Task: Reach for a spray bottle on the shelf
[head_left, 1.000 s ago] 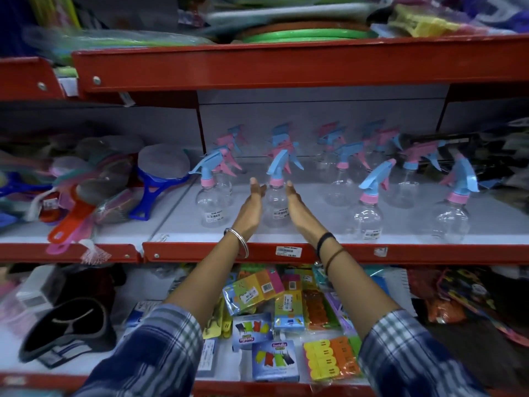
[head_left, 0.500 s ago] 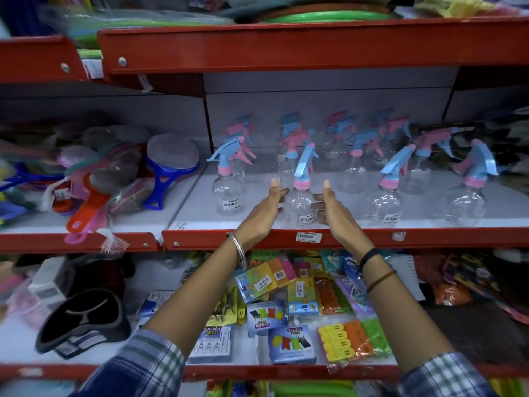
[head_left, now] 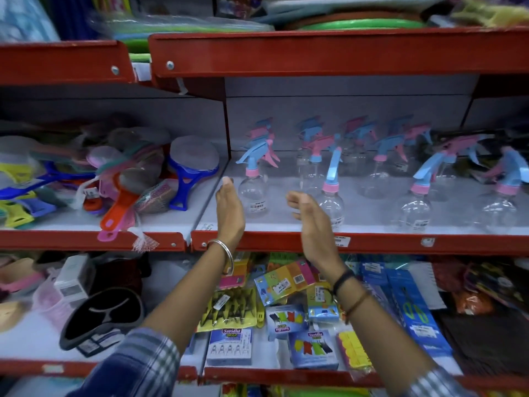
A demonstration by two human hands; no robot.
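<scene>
Clear spray bottles with blue and pink trigger heads stand on a red-edged shelf (head_left: pixel 372 242). My left hand (head_left: pixel 229 213) is raised with straight fingers just left of the leftmost front bottle (head_left: pixel 253 193), holding nothing. My right hand (head_left: pixel 312 222) hovers with loosely curved fingers between that bottle and a second front bottle (head_left: pixel 332 202), close to the second one's left side and gripping nothing. Several more bottles (head_left: pixel 412 207) stand to the right and behind.
Left shelf section holds a pile of coloured handled scrubbers (head_left: pixel 183 173). The lower shelf carries packs of clothes pegs (head_left: pixel 229 343), coloured boxes (head_left: pixel 286 279) and a black pad (head_left: pixel 103 316). A red upper shelf (head_left: pixel 315 53) overhangs the bottles.
Both hands have left the middle bottle they flanked and shifted left; they now frame the leftmost front bottle. The view has turned left and slightly up.
</scene>
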